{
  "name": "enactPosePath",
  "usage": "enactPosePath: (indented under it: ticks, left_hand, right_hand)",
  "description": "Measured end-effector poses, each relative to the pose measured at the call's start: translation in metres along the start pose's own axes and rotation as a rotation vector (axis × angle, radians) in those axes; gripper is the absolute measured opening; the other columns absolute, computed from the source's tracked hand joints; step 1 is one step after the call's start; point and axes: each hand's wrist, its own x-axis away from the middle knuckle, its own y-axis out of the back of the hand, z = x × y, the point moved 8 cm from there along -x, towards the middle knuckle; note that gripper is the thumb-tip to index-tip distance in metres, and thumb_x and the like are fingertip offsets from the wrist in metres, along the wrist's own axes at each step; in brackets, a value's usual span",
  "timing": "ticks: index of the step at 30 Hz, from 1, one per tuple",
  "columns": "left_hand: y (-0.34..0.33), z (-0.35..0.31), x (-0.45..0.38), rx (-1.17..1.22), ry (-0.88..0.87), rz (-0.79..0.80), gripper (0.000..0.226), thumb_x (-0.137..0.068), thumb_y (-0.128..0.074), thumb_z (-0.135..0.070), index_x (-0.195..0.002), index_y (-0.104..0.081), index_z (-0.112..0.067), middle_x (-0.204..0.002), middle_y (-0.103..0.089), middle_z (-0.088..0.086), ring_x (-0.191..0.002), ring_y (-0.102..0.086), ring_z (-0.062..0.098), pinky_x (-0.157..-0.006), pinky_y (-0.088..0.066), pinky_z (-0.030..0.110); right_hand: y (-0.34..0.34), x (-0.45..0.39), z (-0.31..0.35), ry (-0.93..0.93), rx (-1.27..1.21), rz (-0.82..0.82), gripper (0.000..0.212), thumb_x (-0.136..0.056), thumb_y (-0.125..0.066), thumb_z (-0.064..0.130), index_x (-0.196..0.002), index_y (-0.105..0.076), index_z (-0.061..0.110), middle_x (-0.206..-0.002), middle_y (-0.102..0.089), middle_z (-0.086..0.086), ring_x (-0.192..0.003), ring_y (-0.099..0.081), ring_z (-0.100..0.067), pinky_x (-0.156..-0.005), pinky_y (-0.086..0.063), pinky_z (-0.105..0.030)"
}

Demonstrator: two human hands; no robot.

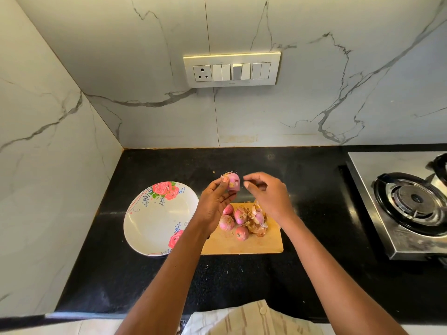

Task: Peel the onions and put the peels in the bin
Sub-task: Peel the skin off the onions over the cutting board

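The left hand [214, 201] holds one onion [233, 182] up above the desk [145, 281], the thumb and fingertips pinching it at its top end, where dry root hairs stick out. This onion is smooth and pale pink, mostly bare of skin, with a small yellowish spot on its side. The right hand [268, 192] is just beside it, not touching it, with the fingers loosely bent; whether it holds a small bit of peel between the fingertips I cannot tell. Below the hands lies a rectangular wooden cutting board [242, 245], light brown with rounded corners. On it are several other onions [235, 221], round and reddish-pink, some with papery skin, lying close together and touching. Beside them, on the right part of the board, is a small heap of dry peels [257, 226], thin, curled and golden brown. To the left of the board, just beside it, stands a round white plate [150, 228] with red roses and small blue flowers printed on the rim; nothing lies in it. The desk is black, polished stone with fine speckles. At the right is a steel gas stove [408, 204] with a black round burner. The wall [314, 112] behind is of grey-white marble tiles with dark veins, and it carries a switch panel [231, 69].
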Motion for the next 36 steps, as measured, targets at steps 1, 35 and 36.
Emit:
enactPosePath:
  ticks: [1,35,36]
  left_hand:
    - [-0.001,-0.001,0.0,-0.005,-0.001,0.002,0.032,-0.102,-0.056,-0.029,-0.129,-0.063,-0.013,-0.12,-0.072,0.009,-0.111,-0.071,0.024,-0.09,-0.058,0.027]
    - [-0.008,-0.011,0.012,-0.283,-0.081,0.166,0.026,-0.1,-0.059,-0.027,-0.124,-0.064,-0.02,-0.116,-0.073,0.0,-0.11,-0.07,0.018,-0.092,-0.057,0.027]
    - [-0.007,-0.011,0.013,-0.288,-0.088,0.166,0.026,-0.1,-0.06,-0.027,-0.125,-0.064,-0.02,-0.117,-0.073,0.0,-0.11,-0.07,0.017,-0.091,-0.057,0.027]
  right_hand:
    - [0.001,-0.003,0.009,0.023,-0.038,0.0,0.016,-0.095,-0.07,0.031,-0.11,-0.074,0.031,-0.101,-0.071,0.02,-0.095,-0.066,0.004,-0.079,-0.053,-0.01]
    - [0.001,-0.007,-0.01,-0.114,-0.098,0.009,0.014,-0.104,-0.055,0.032,-0.106,-0.065,0.023,-0.096,-0.067,0.009,-0.082,-0.068,-0.01,-0.068,-0.053,-0.018]
    - [0.006,-0.006,-0.015,-0.156,-0.132,-0.029,0.015,-0.104,-0.054,0.033,-0.106,-0.065,0.023,-0.096,-0.067,0.009,-0.083,-0.067,-0.011,-0.068,-0.052,-0.018]
